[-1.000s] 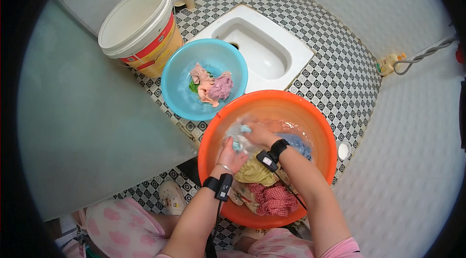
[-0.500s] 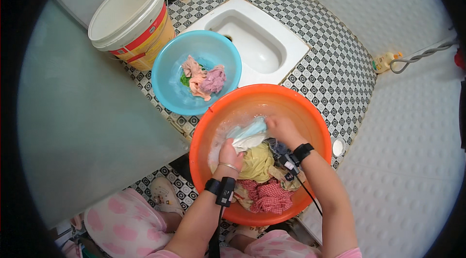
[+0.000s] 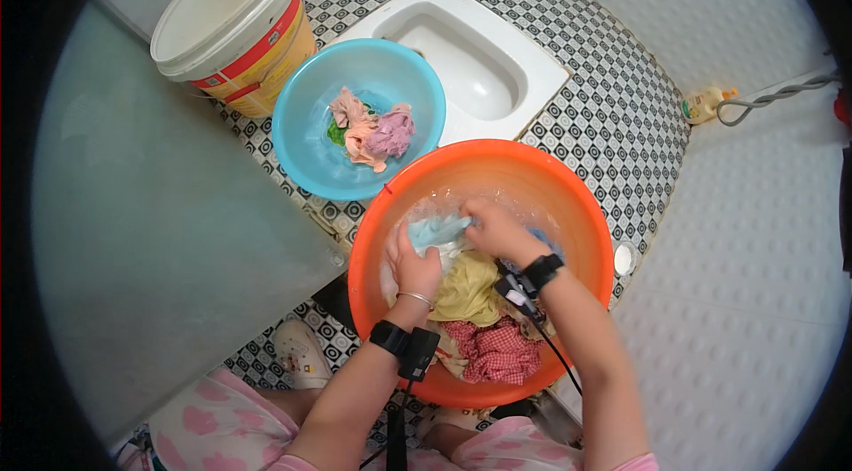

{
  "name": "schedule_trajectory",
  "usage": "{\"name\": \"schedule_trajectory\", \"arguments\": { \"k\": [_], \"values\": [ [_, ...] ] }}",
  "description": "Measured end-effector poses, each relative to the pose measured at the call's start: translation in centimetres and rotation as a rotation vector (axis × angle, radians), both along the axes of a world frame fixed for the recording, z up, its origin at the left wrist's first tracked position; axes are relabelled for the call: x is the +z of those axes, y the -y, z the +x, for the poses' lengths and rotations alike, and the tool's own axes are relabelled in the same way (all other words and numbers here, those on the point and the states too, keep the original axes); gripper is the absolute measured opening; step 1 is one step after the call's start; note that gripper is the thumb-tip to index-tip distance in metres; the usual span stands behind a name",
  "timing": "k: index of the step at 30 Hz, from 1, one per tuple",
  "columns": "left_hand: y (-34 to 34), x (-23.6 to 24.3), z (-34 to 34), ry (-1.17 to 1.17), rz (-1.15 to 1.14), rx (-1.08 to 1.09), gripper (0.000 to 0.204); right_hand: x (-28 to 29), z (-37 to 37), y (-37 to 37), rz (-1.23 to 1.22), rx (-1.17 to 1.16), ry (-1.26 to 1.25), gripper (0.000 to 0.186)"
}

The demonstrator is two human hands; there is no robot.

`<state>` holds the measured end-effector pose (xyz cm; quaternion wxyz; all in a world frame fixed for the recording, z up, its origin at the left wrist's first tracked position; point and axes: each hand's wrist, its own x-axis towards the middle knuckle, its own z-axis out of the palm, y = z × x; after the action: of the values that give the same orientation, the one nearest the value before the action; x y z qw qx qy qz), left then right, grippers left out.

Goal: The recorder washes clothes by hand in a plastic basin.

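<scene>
Inside an orange basin (image 3: 579,205) with sudsy water, both of my hands are on a wet light blue and white cloth (image 3: 435,230). My left hand (image 3: 415,265) closes on its near left side, the fingertips partly hidden by the fabric. At its right end, my right hand (image 3: 495,230) pinches the blue part between bent fingers. Just below my hands lies a crumpled yellow garment (image 3: 468,289). A red-and-white checked garment (image 3: 502,350) fills the near part of the basin. A dark blue cloth (image 3: 543,240) shows partly behind my right wrist.
A light blue basin (image 3: 297,129) holding pink, peach and purple cloths (image 3: 389,131) stands beyond the orange one. Behind are a squat toilet (image 3: 541,85) and a large white-and-yellow bucket (image 3: 266,54). A frosted panel (image 3: 177,249) borders the left; a pump bottle (image 3: 706,105) sits right.
My right hand has moved left toward my left hand, and the stretched blue and white cloth is now bunched between them. The view has shifted slightly.
</scene>
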<state>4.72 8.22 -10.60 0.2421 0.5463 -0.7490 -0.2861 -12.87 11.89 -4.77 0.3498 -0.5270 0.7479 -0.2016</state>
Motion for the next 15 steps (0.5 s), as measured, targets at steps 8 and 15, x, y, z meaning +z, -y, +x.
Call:
{"name": "schedule_trajectory", "arguments": {
  "k": [8, 15],
  "values": [
    [2.2, 4.5, -1.7, -0.453, 0.449, -0.519, 0.032, 10.1, -0.8, -2.1, -0.324, -0.274, 0.699, 0.007],
    [3.8, 5.4, -2.2, -0.238, 0.588, -0.277, 0.021, 12.4, -2.7, -6.4, -0.546, -0.575, 0.404, 0.010]
  ]
}}
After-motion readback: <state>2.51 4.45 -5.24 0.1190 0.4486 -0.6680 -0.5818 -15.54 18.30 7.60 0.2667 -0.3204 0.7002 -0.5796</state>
